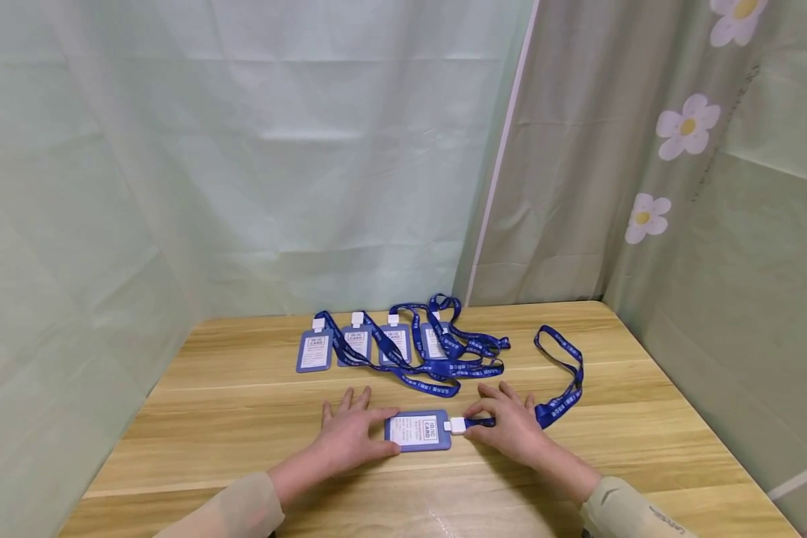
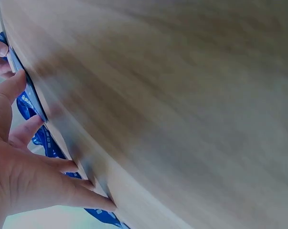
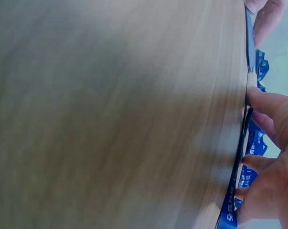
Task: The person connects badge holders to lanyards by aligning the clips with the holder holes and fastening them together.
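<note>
A blue ID card holder (image 1: pixel 413 431) lies sideways on the table, its printed card facing up. My left hand (image 1: pixel 351 437) holds its left end, thumb on the near edge and index finger on the far edge; the other fingers spread over the wood. At the holder's right end is a white clip (image 1: pixel 457 426) joined to a blue lanyard (image 1: pixel 568 396). Right beside that clip, my right hand (image 1: pixel 507 427) pinches the strap between thumb and index finger. The left wrist view shows the holder (image 2: pixel 31 95) edge-on; in the right wrist view, lanyard strap (image 3: pixel 228 210) runs below the fingers.
Behind the hands, several more blue card holders (image 1: pixel 314 351) stand in a row with white clips at the top. Their lanyards (image 1: pixel 437 387) overlap toward the right. The wooden table (image 1: pixel 229 396) meets pale curtains (image 1: pixel 309 187) at its back and sides.
</note>
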{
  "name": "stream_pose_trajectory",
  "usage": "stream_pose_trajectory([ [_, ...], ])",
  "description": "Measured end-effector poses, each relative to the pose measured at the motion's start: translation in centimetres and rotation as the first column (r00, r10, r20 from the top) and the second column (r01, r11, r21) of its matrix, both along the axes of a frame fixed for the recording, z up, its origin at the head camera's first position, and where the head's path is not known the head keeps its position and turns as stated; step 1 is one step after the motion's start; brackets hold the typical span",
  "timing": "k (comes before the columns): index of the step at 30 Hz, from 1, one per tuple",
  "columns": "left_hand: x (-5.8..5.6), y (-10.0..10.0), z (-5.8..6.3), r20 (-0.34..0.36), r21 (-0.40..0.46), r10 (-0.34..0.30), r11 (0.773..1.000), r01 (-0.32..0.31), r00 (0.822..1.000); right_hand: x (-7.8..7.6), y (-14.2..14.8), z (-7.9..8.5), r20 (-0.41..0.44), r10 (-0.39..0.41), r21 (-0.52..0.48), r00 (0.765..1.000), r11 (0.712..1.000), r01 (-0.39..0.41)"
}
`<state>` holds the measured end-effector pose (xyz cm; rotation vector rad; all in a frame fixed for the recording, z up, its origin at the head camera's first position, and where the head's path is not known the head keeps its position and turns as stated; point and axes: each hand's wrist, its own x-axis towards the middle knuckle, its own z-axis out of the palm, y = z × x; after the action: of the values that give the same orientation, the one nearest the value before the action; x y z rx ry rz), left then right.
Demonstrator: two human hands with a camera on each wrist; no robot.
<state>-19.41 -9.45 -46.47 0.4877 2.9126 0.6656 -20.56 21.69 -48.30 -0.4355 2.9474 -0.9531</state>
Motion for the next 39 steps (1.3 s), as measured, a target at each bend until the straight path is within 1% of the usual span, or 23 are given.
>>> stream_pose_trajectory([
  [7, -0.1, -0.8, 0.1, -0.002, -0.008, -0.016, 1.000, 0.016, 1.000, 0.1, 0.5, 0.2, -0.011, 0.000, 0.016, 1.000, 1.000, 0.000],
  [11, 0.0, -1.7, 0.1, -0.004, -0.009, -0.026, 1.000, 0.026, 1.000, 0.1, 0.8, 0.2, -0.037, 0.003, 0.033, 0.999, 0.999, -0.002],
  [17, -0.2, -3.7, 0.2, 0.013, -0.008, -0.014, 1.000, 0.014, 1.000, 0.0, 1.2, 0.3, -0.049, 0.006, 0.051, 0.999, 0.999, -0.003],
  [21, -0.1, -5.4, 0.5, 0.023, -0.012, -0.026, 1.000, 0.026, 0.999, -0.1, 1.4, 0.3, -0.058, 0.014, 0.054, 0.998, 0.998, -0.011],
  [28, 0.1, -8.1, 1.0, 0.042, -0.045, -0.022, 0.999, 0.024, 0.999, -0.1, 1.6, 0.4, -0.021, 0.011, 0.049, 1.000, 0.999, -0.010],
  [33, 0.1, -9.4, 1.0, 0.036, -0.059, -0.027, 0.998, 0.029, 0.999, -0.1, 1.8, 0.6, -0.018, 0.020, 0.038, 1.000, 0.999, -0.019],
  [39, 0.3, -10.4, 1.0, 0.024, -0.063, -0.030, 0.998, 0.032, 0.999, 0.0, 2.0, 0.7, -0.029, 0.023, 0.024, 0.999, 0.999, -0.022],
])
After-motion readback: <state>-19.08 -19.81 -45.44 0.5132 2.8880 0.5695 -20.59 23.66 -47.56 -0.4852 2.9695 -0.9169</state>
